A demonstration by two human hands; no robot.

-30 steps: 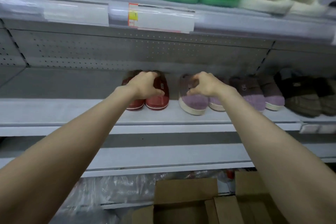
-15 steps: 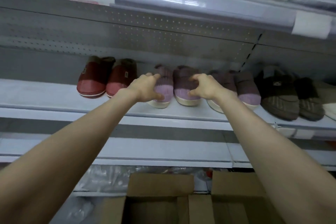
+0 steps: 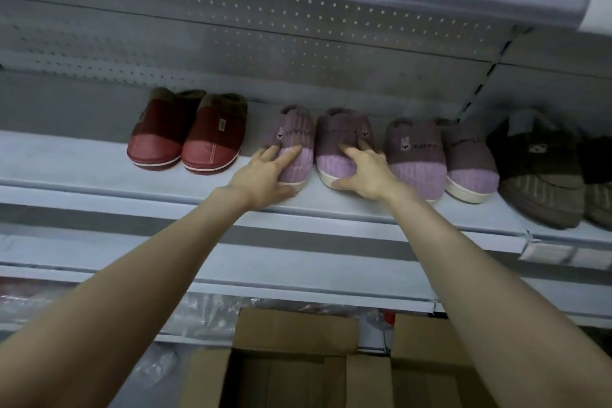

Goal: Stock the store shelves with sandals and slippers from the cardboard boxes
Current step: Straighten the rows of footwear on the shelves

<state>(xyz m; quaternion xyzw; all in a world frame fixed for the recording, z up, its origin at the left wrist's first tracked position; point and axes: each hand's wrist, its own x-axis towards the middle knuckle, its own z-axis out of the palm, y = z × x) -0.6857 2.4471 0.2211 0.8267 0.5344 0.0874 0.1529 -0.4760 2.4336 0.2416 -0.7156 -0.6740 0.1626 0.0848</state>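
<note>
On the grey shelf (image 3: 66,159), a pair of purple knitted slippers stands side by side, toes toward me. My left hand (image 3: 265,175) rests on the toe of the left purple slipper (image 3: 294,132), fingers stretched over the top and thumb by the sole. The toe of the right purple slipper (image 3: 341,132) is covered by my right hand (image 3: 364,172), fingers spread and thumb at the sole's front. An open cardboard box (image 3: 294,328) sits below, near the floor.
A red slipper pair (image 3: 185,136) stands left of my hands, a second purple pair (image 3: 417,149) to the right, then brown slippers (image 3: 536,182). Another cardboard box (image 3: 427,341) and clear plastic bags (image 3: 205,311) lie under the lower shelf. Bare shelf stretches left of the red pair.
My left hand left the red slippers and went to the purple pair. Both hands, curled over the purple toes before, now lie flatter with fingers stretched out. The view moved closer and right.
</note>
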